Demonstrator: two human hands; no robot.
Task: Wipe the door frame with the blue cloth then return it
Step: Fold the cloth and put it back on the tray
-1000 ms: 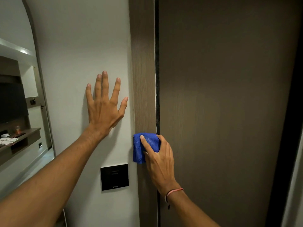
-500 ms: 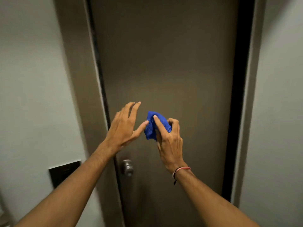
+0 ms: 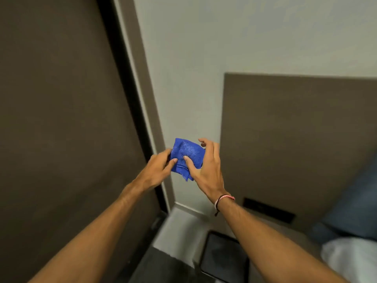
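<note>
The folded blue cloth (image 3: 186, 156) is held in the air between both hands, in front of the pale wall just right of the door. My left hand (image 3: 158, 170) pinches its left edge with thumb and fingers. My right hand (image 3: 206, 166) grips its right side, thumb pressed on the front. The brown door frame (image 3: 140, 82) runs diagonally from the top centre down behind my left hand, with the dark door (image 3: 61, 119) to its left.
A brown padded headboard panel (image 3: 295, 139) with a dark switch plate (image 3: 269, 210) fills the right. A blue pillow (image 3: 355, 205) and white bedding (image 3: 350, 260) lie at the lower right. A dark square stool or table (image 3: 224, 258) stands below my arms.
The view has swung right, from the left door frame across the door to its right side. My right hand took the cloth off the frame, and my left hand left the wall and took hold of it.
</note>
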